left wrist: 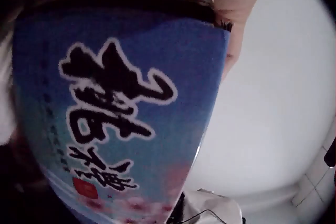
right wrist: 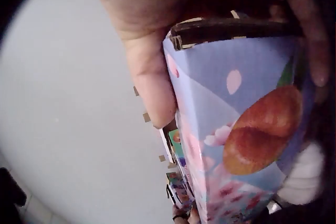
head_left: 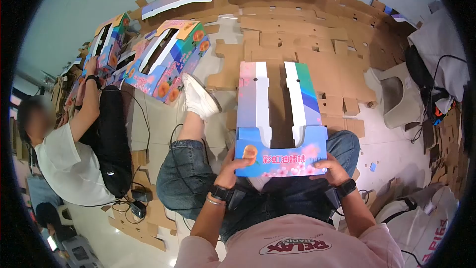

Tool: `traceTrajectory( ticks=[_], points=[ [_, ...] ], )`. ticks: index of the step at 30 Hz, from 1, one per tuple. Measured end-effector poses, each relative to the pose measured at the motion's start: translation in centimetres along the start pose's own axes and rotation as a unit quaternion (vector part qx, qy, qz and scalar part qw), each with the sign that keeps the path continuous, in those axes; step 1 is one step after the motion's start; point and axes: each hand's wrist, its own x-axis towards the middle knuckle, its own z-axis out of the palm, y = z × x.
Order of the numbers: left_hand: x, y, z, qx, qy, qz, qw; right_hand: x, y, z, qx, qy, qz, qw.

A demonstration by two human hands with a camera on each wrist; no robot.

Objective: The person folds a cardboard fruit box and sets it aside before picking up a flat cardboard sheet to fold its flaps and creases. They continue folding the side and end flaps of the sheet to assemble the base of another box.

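Observation:
A printed cardboard fruit box (head_left: 281, 153), blue and pink with peach pictures and a long opening along its top, stands over my lap. Thumb on the near panel, my left hand (head_left: 229, 169) grips its near left corner. At the near right corner my right hand (head_left: 337, 171) holds it the same way. Black lettering covers the box side (left wrist: 115, 103) in the left wrist view, the left hand (left wrist: 236, 3) at its edge. In the right wrist view the right hand (right wrist: 149, 71) spans the box end, thumb on one face and fingers round the other.
Flattened cardboard sheets (head_left: 292, 44) cover the floor ahead. Finished-looking printed boxes (head_left: 168, 62) stand at the left, where another person (head_left: 69, 164) touches one. A beige plastic stool (head_left: 402, 94) is at the right, a white bag (head_left: 421, 223) near it. Cables (head_left: 148, 114) cross the floor at left.

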Motion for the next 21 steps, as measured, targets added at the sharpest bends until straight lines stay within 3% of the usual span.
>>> traceTrajectory(
  ticks=[2,5,6,8,9,10,12,14,16,19,21],
  points=[
    [-0.1,0.4,0.7,-0.017,0.005,0.025,1.0,0.2,-0.6,0.2,0.007,-0.003,-0.01,1.0],
    [-0.9,3.1,3.1,0.002,0.047,0.078,0.996,2.1,-0.2,-0.6,0.012,0.051,-0.134,0.99],
    [-1.5,4.9,4.4,0.047,0.058,0.1,0.992,2.7,-0.1,-0.8,0.012,0.049,-0.134,0.99],
    [-1.8,5.9,4.9,0.092,0.071,0.123,0.986,3.4,-0.2,-0.9,-0.057,0.232,-0.27,0.933],
    [-1.9,5.8,4.8,0.114,0.115,0.141,0.977,3.2,-1.0,-0.4,-0.086,0.243,-0.308,0.916],
    [-2.0,5.7,4.6,0.134,0.159,0.158,0.965,2.8,-2.0,0.5,-0.086,0.242,-0.307,0.916],
    [-2.2,5.3,4.4,0.211,0.159,0.164,0.95,1.9,-3.9,3.0,-0.048,0.14,-0.307,0.94],
    [-2.3,5.2,4.7,0.287,0.156,0.169,0.93,1.7,-4.9,5.2,-0.037,0.114,-0.303,0.945],
    [-2.6,5.5,6.2,0.32,0.177,0.185,0.912,1.2,-6.5,7.5,-0.102,0.034,-0.307,0.946],
    [-2.9,6.0,7.9,0.387,0.172,0.2,0.883,1.7,-8.3,10.0,-0.195,-0.025,-0.343,0.918],
    [-3.0,6.2,8.8,0.415,0.159,0.21,0.871,1.9,-9.3,11.3,-0.264,0.008,-0.398,0.879]
  ],
)
